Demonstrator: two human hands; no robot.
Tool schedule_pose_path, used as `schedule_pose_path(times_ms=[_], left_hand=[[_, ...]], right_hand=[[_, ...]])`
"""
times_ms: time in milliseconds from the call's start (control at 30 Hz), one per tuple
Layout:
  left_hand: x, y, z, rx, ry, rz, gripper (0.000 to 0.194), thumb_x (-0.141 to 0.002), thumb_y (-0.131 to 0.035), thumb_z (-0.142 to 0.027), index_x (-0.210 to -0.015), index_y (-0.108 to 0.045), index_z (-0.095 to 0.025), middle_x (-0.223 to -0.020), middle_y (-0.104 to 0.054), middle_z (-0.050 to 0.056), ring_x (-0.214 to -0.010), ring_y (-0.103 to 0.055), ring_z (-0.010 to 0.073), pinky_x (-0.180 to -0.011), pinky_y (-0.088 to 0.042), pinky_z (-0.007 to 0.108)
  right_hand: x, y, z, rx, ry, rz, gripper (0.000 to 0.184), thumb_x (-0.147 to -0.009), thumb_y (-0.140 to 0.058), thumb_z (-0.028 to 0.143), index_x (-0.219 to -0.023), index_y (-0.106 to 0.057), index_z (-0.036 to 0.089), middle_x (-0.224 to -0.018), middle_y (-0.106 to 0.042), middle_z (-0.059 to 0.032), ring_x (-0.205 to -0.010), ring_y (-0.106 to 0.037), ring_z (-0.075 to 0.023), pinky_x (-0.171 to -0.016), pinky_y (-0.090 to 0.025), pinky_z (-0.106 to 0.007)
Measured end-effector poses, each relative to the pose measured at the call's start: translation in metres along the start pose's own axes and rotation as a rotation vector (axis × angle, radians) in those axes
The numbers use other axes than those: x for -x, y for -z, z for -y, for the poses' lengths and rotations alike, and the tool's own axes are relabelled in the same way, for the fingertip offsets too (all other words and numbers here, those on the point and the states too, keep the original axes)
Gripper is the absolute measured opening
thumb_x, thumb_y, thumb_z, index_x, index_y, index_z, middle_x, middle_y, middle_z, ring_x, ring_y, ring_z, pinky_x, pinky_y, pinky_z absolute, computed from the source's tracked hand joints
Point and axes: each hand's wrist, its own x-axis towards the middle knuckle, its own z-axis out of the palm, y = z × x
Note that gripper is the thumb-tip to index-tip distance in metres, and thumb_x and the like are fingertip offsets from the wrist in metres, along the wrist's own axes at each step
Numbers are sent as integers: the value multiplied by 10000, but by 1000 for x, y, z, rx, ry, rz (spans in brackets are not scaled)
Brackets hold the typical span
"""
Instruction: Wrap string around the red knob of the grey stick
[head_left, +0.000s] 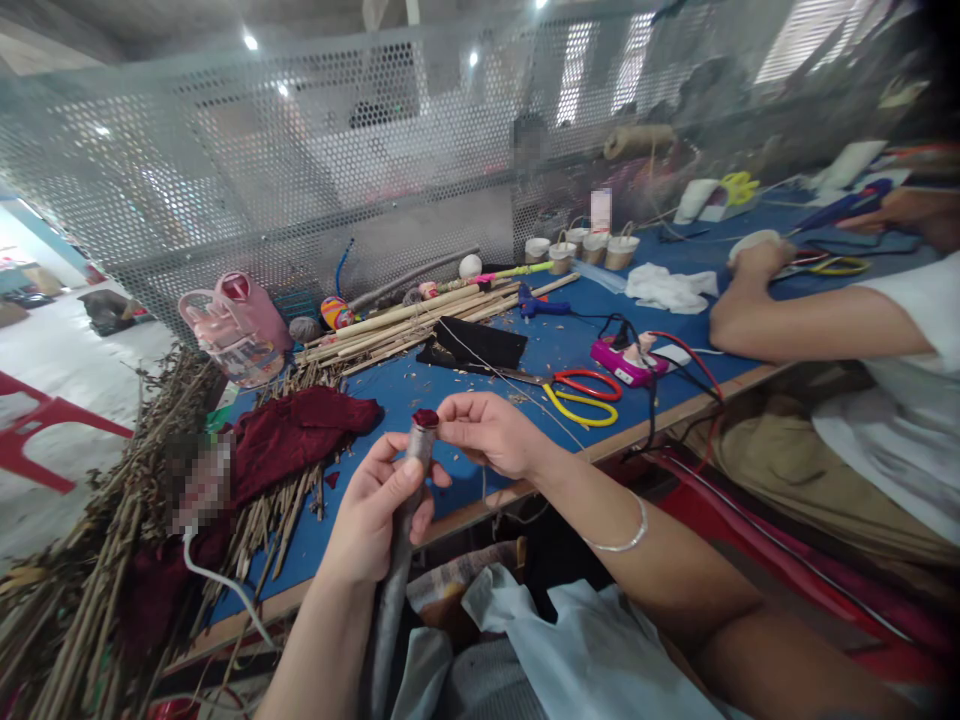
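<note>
My left hand (386, 495) is closed around a grey, cloth-like wrapped rod (401, 560), held tilted with its upper end away from me. Dark red material (425, 418) covers the rod's top end. At that end my right hand (487, 430) has thumb and forefinger pinched together; what sits between them is too small to make out. A thin pale thread hangs below the right hand. Beyond it lie scissors (581, 397) with one red and one yellow handle. A crumpled dark red garment (300, 435) lies left of my hands.
Dry twigs (112, 530) pile up at the left edge. Bundled sticks (420, 320), black cloth (480, 345), a blue glue gun (544, 303) and a pink power strip (630, 360) lie on the blue table (405, 385). A co-worker's arm (817, 335) rests at right.
</note>
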Motion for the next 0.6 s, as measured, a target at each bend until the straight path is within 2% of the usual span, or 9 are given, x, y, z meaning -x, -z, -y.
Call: schedule_pose_path(times_ms=[100, 167, 233, 333, 400, 467, 533, 600], left_hand=[[-8, 7, 5, 137, 148, 115, 371, -714, -693, -470, -906, -569, -177, -649, -650, 18, -305, -441, 61, -286, -315, 164], [-12, 9, 8, 128, 203, 114, 440, -702, -670, -544, -897, -604, -155, -626, -651, 38, -348, -494, 87, -329, -384, 191], [-13, 6, 12, -20, 161, -18, 458, -744, -618, -568, -910, -611, -141, -649, -655, 51, -448, -565, 114, -433, -468, 222], [-12, -3, 18, -383, -118, -347, 453, -739, -679, -475, -1063, -566, -180, -784, -654, 24, -577, -592, 108, -545, -491, 223], [-10, -7, 20, -571, -283, -444, 491, -693, -746, -385, -1111, -556, -212, -875, -644, 11, -610, -579, 91, -558, -472, 206], [-10, -7, 20, -614, -318, -420, 423, -698, -745, -350, -1063, -589, -203, -897, -646, 16, -593, -562, 79, -544, -461, 202], [-10, -4, 15, -528, -280, -372, 345, -728, -716, -354, -1004, -602, -181, -835, -660, 16, -545, -551, 77, -517, -460, 207], [-11, 0, 7, -406, -220, -302, 354, -726, -718, -361, -994, -591, -167, -766, -673, 15, -500, -560, 86, -497, -464, 217]], right_hand=[[-8, 6, 1, -41, 1, 151, 354, -743, -693, 338, -1025, -574, 161, -493, -451, 106, -338, -228, -17, -334, -132, -181], [-10, 7, 2, -32, 10, 202, 393, -735, -697, 339, -1055, -581, 143, -597, -558, 56, -382, -315, -22, -357, -173, -178], [-10, 5, 1, -11, 29, 115, 334, -731, -696, 331, -973, -589, 127, -659, -592, 23, -451, -401, -38, -400, -236, -179], [-7, -3, -2, 82, 41, -89, 230, -746, -678, 293, -865, -566, 132, -638, -574, 31, -518, -462, -58, -485, -324, -189], [-4, -9, -3, 142, 43, -139, 191, -762, -656, 279, -838, -558, 134, -658, -589, 18, -564, -500, -73, -543, -367, -204], [-3, -12, -3, 205, 46, -153, 188, -774, -644, 295, -836, -565, 136, -634, -577, 23, -550, -485, -74, -538, -359, -209], [-3, -11, -1, 270, 49, -146, 205, -781, -642, 320, -853, -583, 136, -551, -515, 55, -473, -393, -57, -479, -293, -204], [-3, -9, 2, 301, 58, -119, 218, -788, -639, 323, -887, -604, 132, -509, -468, 74, -442, -327, -48, -452, -237, -207]])
